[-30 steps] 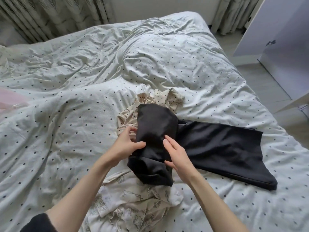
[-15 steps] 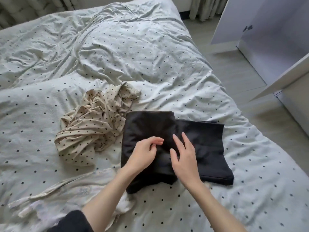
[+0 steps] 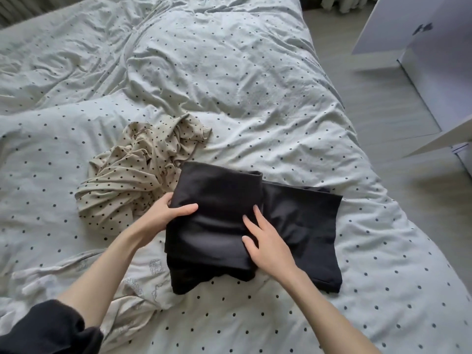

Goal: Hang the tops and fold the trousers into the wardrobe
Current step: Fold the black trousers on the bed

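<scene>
Black trousers (image 3: 301, 221) lie part-folded on the near side of the bed (image 3: 255, 85), not yet in the wardrobe (image 3: 439, 80) at far right. Left hand (image 3: 163, 217) grips the fold's left edge, thumb on top; right hand (image 3: 268, 241) presses flat, fingers straight. A white printed garment (image 3: 132, 284) at near left and, farther, a beige dotted garment (image 3: 138, 172) wait crumpled.

The bed (image 3: 255, 80) wears a rumpled pale duvet with dark dots. On it lie folded black trousers (image 3: 301, 226), a crumpled beige spotted top (image 3: 132, 175) just beside them, and a white printed garment (image 3: 132, 284) near the front edge.
</scene>
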`<state>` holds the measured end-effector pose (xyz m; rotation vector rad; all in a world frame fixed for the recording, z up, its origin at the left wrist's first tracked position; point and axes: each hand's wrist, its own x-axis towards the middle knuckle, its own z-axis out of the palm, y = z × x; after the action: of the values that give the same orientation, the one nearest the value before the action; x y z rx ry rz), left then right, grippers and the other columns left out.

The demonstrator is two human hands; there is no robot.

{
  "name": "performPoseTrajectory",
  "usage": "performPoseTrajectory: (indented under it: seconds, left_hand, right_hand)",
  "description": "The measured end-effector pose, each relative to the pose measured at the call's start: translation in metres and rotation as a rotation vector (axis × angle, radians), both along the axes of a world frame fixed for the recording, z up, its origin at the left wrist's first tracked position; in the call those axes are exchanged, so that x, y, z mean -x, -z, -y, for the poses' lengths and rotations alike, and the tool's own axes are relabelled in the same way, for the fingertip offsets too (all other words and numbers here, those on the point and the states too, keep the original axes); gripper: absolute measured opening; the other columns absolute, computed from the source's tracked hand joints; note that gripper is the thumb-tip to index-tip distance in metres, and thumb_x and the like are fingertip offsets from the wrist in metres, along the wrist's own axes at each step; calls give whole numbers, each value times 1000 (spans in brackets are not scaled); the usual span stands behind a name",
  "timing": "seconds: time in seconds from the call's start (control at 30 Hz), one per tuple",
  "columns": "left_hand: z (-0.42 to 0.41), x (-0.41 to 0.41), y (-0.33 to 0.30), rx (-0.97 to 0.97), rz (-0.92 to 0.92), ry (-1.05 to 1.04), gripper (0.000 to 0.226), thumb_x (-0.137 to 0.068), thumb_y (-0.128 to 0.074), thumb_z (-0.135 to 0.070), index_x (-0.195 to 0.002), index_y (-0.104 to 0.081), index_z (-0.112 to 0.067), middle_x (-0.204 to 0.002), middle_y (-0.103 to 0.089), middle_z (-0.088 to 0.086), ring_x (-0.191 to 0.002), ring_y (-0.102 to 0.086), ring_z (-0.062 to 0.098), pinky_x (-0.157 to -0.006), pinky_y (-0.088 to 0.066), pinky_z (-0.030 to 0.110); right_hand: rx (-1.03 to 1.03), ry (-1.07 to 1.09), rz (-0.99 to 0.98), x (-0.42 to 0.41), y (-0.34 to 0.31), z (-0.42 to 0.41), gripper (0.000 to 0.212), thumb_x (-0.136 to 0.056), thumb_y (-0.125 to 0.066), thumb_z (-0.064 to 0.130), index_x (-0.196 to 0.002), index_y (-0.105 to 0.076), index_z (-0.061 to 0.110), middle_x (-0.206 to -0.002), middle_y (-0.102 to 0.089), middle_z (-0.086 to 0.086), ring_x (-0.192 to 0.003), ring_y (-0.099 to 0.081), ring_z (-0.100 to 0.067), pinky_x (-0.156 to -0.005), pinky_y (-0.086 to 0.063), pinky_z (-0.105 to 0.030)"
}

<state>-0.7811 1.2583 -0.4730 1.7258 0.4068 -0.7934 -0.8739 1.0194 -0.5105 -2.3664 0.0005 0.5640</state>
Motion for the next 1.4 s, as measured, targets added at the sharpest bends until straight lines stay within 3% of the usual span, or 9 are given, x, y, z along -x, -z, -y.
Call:
performPoseTrajectory:
  seconds: [0.17, 0.3, 0.43, 0.53, 0.7, 0.9, 1.1, 1.3, 1.4]
  left_hand:
    - [46, -3, -54, -55, 60, 330, 64, -55, -86, -41, -110, -55, -32, -97, -71, -19, -90, -67, -1, -67, -51, 14]
    - [104, 1, -66, -71, 107, 393, 45, -78, -76, -27, -116, -53, -18, -90, -68, 7, -69, -69, 13, -59, -54, 21]
    - [183, 27, -49, -52, 171, 641, 54, -91, -58, -16, -141, -38, -12, -117, -64, 4, -96, -62, 10, -88, -48, 20]
    - [222, 42, -29, -3, 179, 760, 47, -96, -49, -17, -142, -39, -18, -133, -55, 0, -117, -53, 6, -95, -39, 15]
    - [208, 50, 1, -314, 518, 486, 25, -88, -63, -20, -113, -63, -19, -104, -62, -3, -87, -57, 10, -85, -48, 30]
    - [196, 53, 26, -366, 175, 385, 64, -72, -75, -51, -122, -50, -20, -103, -62, -8, -93, -60, 7, -74, -45, 18]
    - [243, 45, 45, -257, 130, 338, 75, -63, -79, -52, -126, -51, -23, -120, -62, -7, -112, -57, 12, -98, -46, 35]
    - [231, 21, 60, -187, -24, 212, 31, -66, -85, -23, -92, -68, -23, -93, -71, -9, -78, -65, 0, -62, -49, 13]
    - [212, 16, 56, -120, -127, 243, 31, -66, -84, -18, -93, -70, -20, -91, -73, -7, -80, -69, 4, -66, -53, 17]
  right_hand:
    - [-591, 432, -377, -13, -28, 36, 48, -97, -45, 39, -131, -53, 6, -149, -33, 13, -139, -22, 0, -107, -23, -20]
    - [-746, 632, -552, 1, -35, 67, 54, -91, -41, 58, -136, -49, 29, -137, -51, 15, -127, -47, -8, -105, -39, -38]
    - [-990, 910, -490, 21, -32, 104, 48, -99, -33, 49, -122, -60, 18, -117, -68, -1, -106, -64, -14, -94, -49, -36]
    - [-778, 973, -339, 37, -26, 138, 49, -97, -38, 49, -134, -51, 18, -131, -58, 1, -117, -57, -11, -101, -45, -35]
    - [-315, 778, -270, 56, 1, 147, 66, -93, -50, 44, -148, -27, 16, -154, -26, -3, -142, -23, -16, -116, -21, -32]
    - [-194, 878, -202, 52, 27, 158, 60, -89, -61, 37, -140, -40, 15, -139, -45, -7, -127, -43, -23, -107, -34, -34]
    - [-468, 946, -324, 41, 48, 181, 46, -78, -75, 27, -118, -61, 11, -115, -66, -3, -106, -62, -19, -98, -47, -39]
    - [-877, 1036, -575, 34, 61, 202, 21, -84, -67, 23, -102, -68, 12, -95, -73, -1, -80, -67, -11, -68, -51, -22]
    - [-955, 1029, -727, 36, 61, 210, 32, -76, -69, 24, -105, -66, 11, -98, -70, -4, -84, -63, -17, -75, -51, -29]
